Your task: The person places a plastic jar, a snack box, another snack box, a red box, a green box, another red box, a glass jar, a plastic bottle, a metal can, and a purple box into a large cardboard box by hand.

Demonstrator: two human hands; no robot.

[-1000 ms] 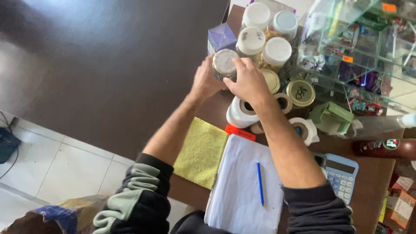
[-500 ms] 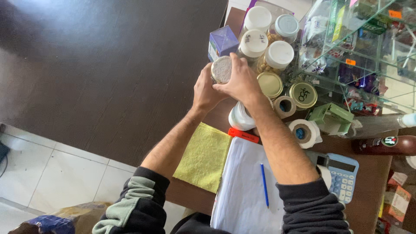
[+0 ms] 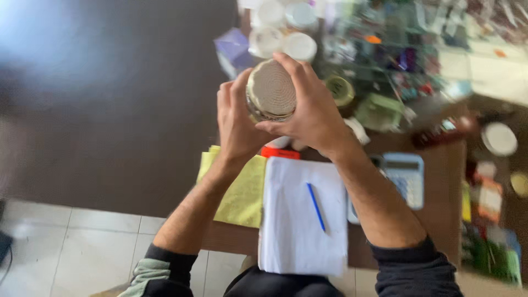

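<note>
Dark brown counter (image 3: 110, 110) takes up most of the view, pale tiled floor (image 3: 71, 236) along the bottom edge, and the whole back right is a blurry clutter of goods I can't really make out.

Going left to right: your left hand (image 3: 236, 124) is wrapped round the left side of a round jar (image 3: 270, 91), fingers curled onto its wall, thumb up by the rim. The jar sits right between both hands, lifted clear of the counter and tipped so its circular end faces straight up at you, so its long axis runs pretty much away from the camera, down toward the counter. Your right hand (image 3: 313, 113) is clamped on from the right, fingers draped over the top edge, thumb tucked across underneath. Both grips are closed firmly on the jar; neither hand is nearer, they're sharing it evenly.

Below your hands there's a yellow cloth (image 3: 242, 192), then a white notepad (image 3: 300, 220) with a blue pen (image 3: 315, 199) lying on it, and a pale blue calculator (image 3: 404, 176) just beside that. Behind the jar you've got a bunch of white-lidded jars (image 3: 300, 47), near but not touching what you're holding.
</note>
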